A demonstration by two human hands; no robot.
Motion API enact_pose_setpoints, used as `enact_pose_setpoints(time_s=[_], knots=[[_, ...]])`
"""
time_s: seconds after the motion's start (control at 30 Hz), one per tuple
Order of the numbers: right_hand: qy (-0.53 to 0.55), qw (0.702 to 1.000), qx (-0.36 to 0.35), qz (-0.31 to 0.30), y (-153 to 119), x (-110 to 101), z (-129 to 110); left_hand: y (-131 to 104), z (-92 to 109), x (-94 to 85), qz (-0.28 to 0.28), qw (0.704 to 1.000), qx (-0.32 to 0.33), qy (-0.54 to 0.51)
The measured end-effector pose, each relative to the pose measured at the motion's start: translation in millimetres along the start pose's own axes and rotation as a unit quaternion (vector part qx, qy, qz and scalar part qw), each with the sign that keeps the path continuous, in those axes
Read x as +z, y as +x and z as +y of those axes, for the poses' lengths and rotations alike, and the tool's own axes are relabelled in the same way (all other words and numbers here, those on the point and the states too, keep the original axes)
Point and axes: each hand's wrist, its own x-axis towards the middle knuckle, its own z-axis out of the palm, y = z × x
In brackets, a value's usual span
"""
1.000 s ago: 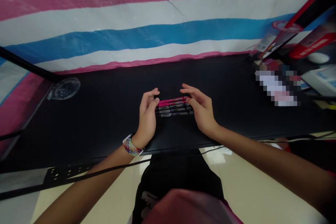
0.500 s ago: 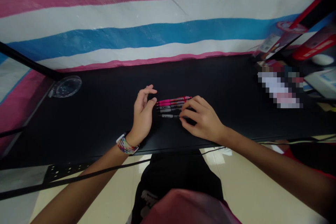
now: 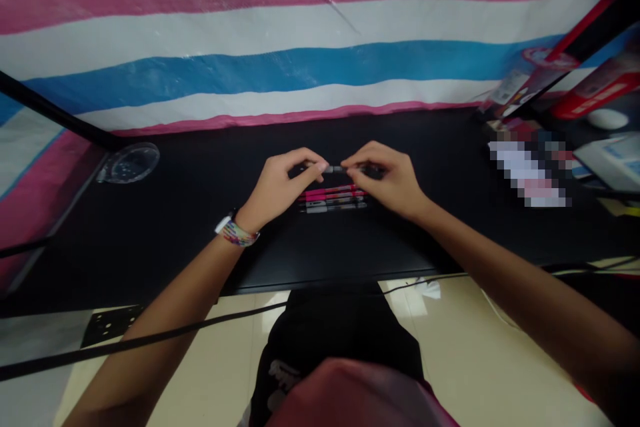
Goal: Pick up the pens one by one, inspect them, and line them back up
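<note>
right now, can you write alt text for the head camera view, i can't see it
The left hand and right hand hold a dark pen by its ends, just beyond a row of pink and dark pens on a black table. A striped sheet hangs behind; a clear lid-like item lies far left.

I'm reading no words or numbers anywhere, as the pale label [image 3: 510, 88] on the clear cup [image 3: 541, 73], far right of the fingers [image 3: 360, 159], is blurring, and white marks [image 3: 284, 373] on the dark clothing [image 3: 350, 327] below them are showing illegibly.
</note>
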Motion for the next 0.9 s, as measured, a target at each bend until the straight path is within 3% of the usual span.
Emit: enact_pose_setpoints(time_s=[0.2, 0.37, 0.57, 0.9], knots=[[0.137, 0.984, 0.113, -0.001, 60.3, 0.2, 47.3, 44.1, -48.8, 7.2, 0.087, 0.994, 0.011, -0.065], [0.278, 0.938, 0.205, 0.017, 74.3, 2.5, 68.0, 55.0, -79.7, 7.7, 0.125, 0.991, 0.012, -0.054], [0.327, 0.916, 0.232, 0.006, 64.6, 6.2, 77.7, 42.7, -87.7, 3.8, 0.119, 0.993, 0.012, -0.008], [0.261, 0.950, 0.172, 0.009, 61.6, 15.1, 86.0, 41.9, -90.5, -1.3, 0.111, 0.994, -0.019, 0.004]])
